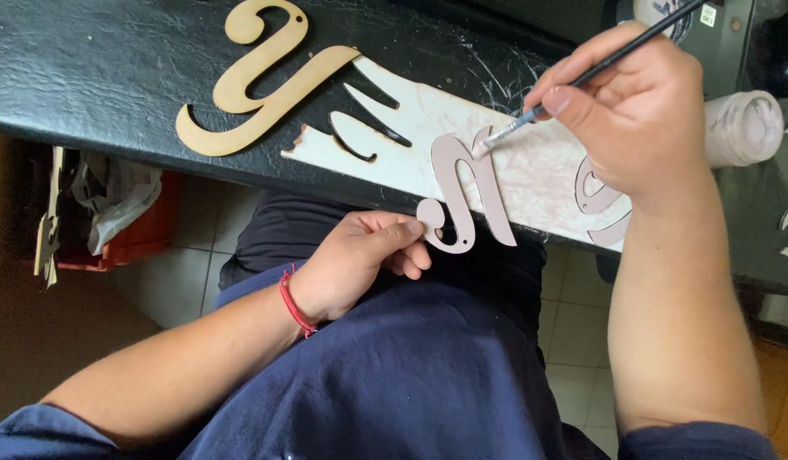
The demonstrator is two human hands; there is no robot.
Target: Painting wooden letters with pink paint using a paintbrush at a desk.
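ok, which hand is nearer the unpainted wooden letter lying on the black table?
Left. The left hand sits just below and right of the unpainted wooden letter, pinching the painted letter. The right hand is farther off to the right, holding the brush.

We count two hands, the left hand [360, 260] and the right hand [641, 106]. There is one brush [598, 68]. Cut letters number two: one painted letter [466, 192] at the table's [113, 68] near edge and one bare letter [258, 81]. One cut-out sheet [530, 175] lies there, and one jar [743, 128].
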